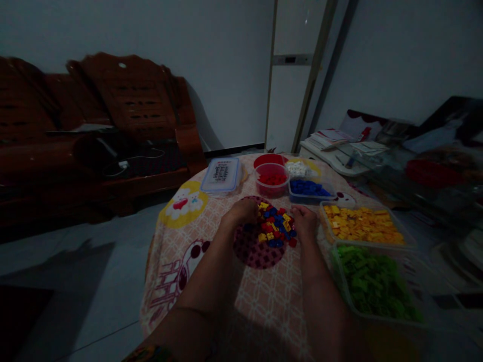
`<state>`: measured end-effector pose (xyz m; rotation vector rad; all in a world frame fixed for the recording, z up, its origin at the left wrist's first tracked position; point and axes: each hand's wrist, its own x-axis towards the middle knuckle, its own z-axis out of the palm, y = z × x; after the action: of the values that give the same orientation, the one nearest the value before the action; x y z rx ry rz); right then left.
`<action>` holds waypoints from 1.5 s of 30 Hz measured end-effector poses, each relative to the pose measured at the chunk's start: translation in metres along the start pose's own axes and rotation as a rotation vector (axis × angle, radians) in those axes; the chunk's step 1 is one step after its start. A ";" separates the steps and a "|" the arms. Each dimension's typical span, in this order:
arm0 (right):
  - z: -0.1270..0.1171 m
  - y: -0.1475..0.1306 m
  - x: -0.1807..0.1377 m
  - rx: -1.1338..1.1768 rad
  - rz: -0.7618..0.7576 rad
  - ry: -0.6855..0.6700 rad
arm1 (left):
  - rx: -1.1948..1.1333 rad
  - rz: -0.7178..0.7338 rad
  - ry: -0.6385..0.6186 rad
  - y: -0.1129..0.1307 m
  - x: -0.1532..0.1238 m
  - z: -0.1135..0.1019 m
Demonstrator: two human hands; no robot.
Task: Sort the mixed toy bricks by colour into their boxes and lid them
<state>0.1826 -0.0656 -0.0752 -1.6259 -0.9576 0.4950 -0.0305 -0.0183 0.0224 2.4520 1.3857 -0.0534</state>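
A loose heap of red, blue and yellow toy building bricks [277,225] lies on the patterned tablecloth between my hands. My left hand [243,212] is closed at the heap's left edge, its fingertips by a yellow brick [263,205]; whether it grips a piece is hidden. On the right side of the heap, my right hand [305,220] has its thumb and fingers drawn together. Anything in that pinch is too dark and small to make out. Both forearms reach in from the near side.
Right of the heap stand boxes of yellow bricks [360,225], green bricks [377,281] and blue bricks [309,189]. Behind are a round tub [271,190] of red bricks, a bag of white pieces [298,169] and a lidded plastic box [222,175]. A wooden bench [132,100] stands left.
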 end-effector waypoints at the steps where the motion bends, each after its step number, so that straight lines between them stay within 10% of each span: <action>1: 0.000 0.000 0.000 -0.003 -0.001 0.001 | 0.002 -0.008 0.000 -0.001 0.001 0.000; 18: -0.001 0.003 0.001 -0.001 -0.026 -0.008 | -0.177 0.028 -0.060 -0.022 -0.003 -0.007; 26: 0.001 0.008 0.003 -0.044 -0.076 -0.006 | -0.825 0.020 0.266 -0.054 -0.008 -0.012; 35: 0.003 0.016 0.006 -0.043 -0.106 0.000 | -1.383 0.162 0.710 -0.014 0.047 0.015; 45: 0.001 0.009 0.003 -0.023 -0.074 -0.016 | -0.686 0.239 0.402 -0.027 0.033 0.010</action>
<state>0.1870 -0.0632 -0.0834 -1.6033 -1.0344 0.4482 -0.0340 0.0191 -0.0008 2.0604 0.9939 0.8620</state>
